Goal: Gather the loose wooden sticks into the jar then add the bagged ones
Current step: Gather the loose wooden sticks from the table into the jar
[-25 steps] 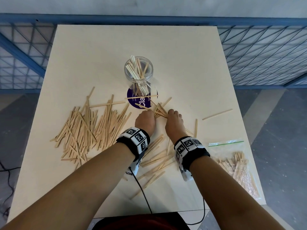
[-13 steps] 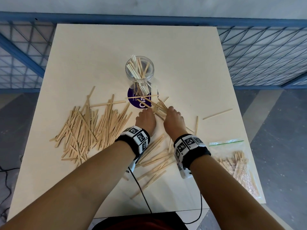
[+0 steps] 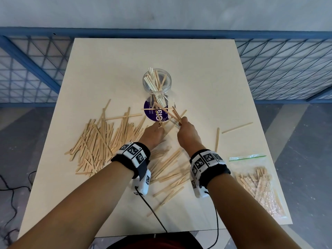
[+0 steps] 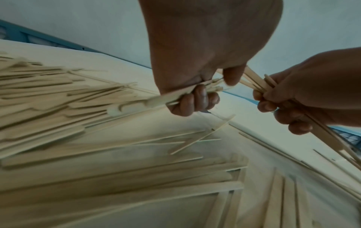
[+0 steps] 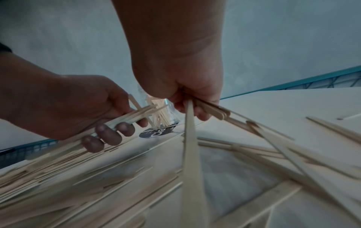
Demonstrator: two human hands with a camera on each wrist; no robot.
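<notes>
A clear jar [image 3: 157,83] with a purple label stands mid-table, several wooden sticks upright in it. Just in front of it, my left hand [image 3: 154,131] grips a small bunch of sticks [image 4: 175,95]. Beside it my right hand [image 3: 186,131] grips another bunch of sticks [image 5: 210,110] that fans out toward the jar's label. Both hands are raised a little off the table [image 3: 197,69]. A big pile of loose sticks [image 3: 100,141] lies to the left, and more loose sticks [image 3: 170,169] lie under my wrists. A clear zip bag of sticks [image 3: 256,184] rests at the table's right front corner.
Two single sticks [image 3: 237,127] lie right of my right hand. A blue mesh railing [image 3: 287,69] runs behind and beside the table. Cables [image 3: 156,216] hang from both wrist cameras over the table's front edge.
Both hands have closed on sticks and lifted off the table, moving forward toward the jar. The bunch in my right hand now fans up against the jar's label.
</notes>
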